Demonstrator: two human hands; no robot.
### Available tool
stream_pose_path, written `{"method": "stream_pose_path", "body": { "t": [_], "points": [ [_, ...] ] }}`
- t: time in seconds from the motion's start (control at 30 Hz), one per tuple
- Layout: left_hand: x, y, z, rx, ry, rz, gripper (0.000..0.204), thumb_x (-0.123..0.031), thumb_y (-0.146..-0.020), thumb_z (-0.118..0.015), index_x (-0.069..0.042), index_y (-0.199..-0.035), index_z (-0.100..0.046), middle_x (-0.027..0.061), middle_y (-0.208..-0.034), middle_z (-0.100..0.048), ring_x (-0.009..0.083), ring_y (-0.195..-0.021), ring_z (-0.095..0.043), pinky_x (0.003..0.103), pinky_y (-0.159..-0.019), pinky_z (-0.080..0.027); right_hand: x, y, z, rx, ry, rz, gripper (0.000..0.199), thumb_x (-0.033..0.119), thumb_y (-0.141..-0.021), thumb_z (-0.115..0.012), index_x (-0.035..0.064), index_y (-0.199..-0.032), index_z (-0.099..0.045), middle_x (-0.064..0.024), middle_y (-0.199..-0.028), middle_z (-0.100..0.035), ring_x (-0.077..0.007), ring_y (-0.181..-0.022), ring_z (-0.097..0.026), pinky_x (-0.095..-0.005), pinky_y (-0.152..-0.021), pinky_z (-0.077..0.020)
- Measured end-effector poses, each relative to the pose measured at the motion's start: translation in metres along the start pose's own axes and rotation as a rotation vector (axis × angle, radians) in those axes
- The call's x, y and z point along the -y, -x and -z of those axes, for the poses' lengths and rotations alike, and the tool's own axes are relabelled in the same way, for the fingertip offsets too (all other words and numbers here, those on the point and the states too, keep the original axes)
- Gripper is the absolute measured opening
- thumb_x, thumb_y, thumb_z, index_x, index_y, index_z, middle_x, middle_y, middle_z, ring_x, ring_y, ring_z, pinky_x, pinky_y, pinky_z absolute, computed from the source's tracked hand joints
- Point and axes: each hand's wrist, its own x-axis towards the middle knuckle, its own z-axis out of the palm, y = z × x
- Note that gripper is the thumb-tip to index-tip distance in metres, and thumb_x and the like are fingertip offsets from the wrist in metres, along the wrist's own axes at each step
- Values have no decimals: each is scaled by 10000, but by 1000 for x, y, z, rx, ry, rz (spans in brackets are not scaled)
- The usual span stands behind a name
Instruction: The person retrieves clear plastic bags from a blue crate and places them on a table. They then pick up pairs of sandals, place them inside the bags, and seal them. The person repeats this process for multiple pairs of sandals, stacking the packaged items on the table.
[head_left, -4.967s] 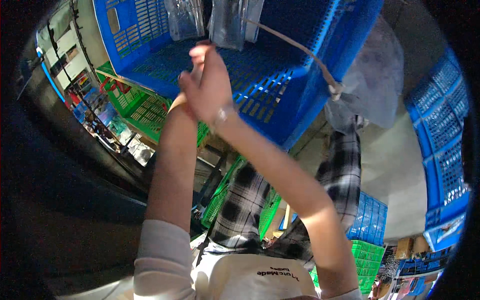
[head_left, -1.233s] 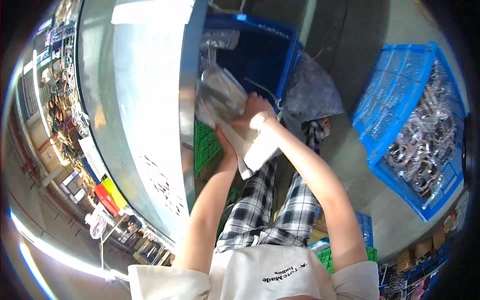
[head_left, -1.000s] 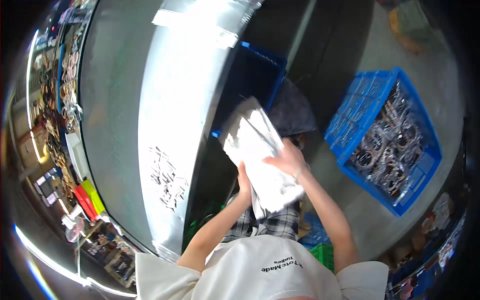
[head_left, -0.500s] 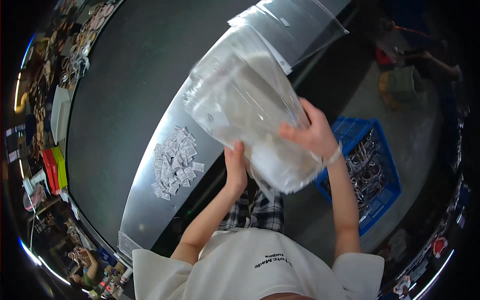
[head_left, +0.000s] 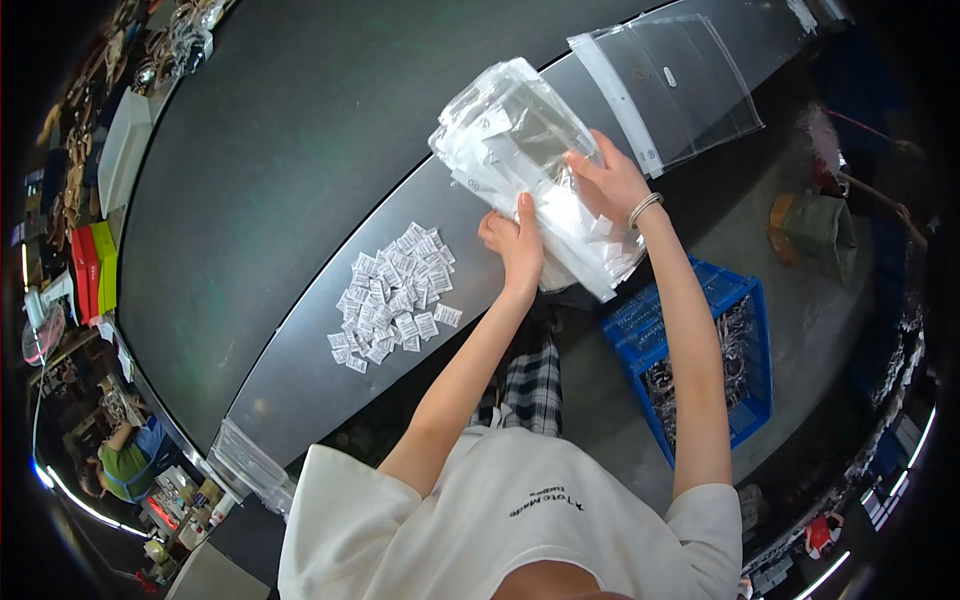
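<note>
A stack of clear bags [head_left: 540, 168] slants over the counter's [head_left: 290, 400] near edge, the fingers of left hand [head_left: 517, 248] and right hand [head_left: 617, 185] gripping its 2 long sides. Probably light, limp and slippery; pinch both sides firmly.

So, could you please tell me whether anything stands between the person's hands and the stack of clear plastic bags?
Nothing visible does: the left hand and right hand both hold the stack of clear plastic bags directly. The small white packets lie apart, left of it, on the metal ledge.
</note>
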Motion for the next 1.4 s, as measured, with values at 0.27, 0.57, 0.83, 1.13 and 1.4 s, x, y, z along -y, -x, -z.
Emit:
{"method": "stream_pose_path", "body": {
  "t": [0.27,0.57,0.83,1.13,1.4],
  "points": [
    [-5,-11,88,266,-377,-488,777,-388,-825,-578,160,-1272,-257,325,-1361,-197,456,-1282,-180,497,-1061,-163,-5,134,22,-802,-364,-36,370,149,-888,-586,-15,-1206,-491,-133,-1172,-551,-183,-1051,-527,-300,-926,-410],
    [7,-37,83,607,-744,-706,1320,-607,-507,-744,212,-1313,-93,370,-1411,-56,479,-1343,5,526,-1085,-34,-38,310,-111,-755,-574,-869,246,127,-886,-591,6,-1097,-555,-62,-1022,-602,-132,-897,-572,-248,-768,-471],
    [-2,-41,87,769,-932,-647,1403,-555,-443,-806,224,-1304,-17,415,-1387,20,531,-1315,78,577,-1057,16,27,104,25,-718,-116,-91,303,109,-806,-666,23,-1080,-571,-71,-917,-623,-115,-810,-580,-257,-739,-478],
    [-15,-40,79,838,-1132,-538,1389,-508,-408,-826,214,-1314,-60,398,-1399,-16,514,-1324,75,577,-1062,33,3,-62,45,-364,756,-105,435,195,-750,-651,66,-1140,-507,-141,-1083,-543,-305,-1031,-530,-408,-844,-481],
    [-9,-37,78,775,-1160,-589,1378,-522,-379,-828,216,-1302,-118,416,-1379,-51,533,-1316,56,589,-1057,19,-14,-88,38,-301,1066,-19,155,124,-809,-555,18,-920,-529,-145,-923,-579,-298,-867,-610,-363,-741,-541]
  ]
}}
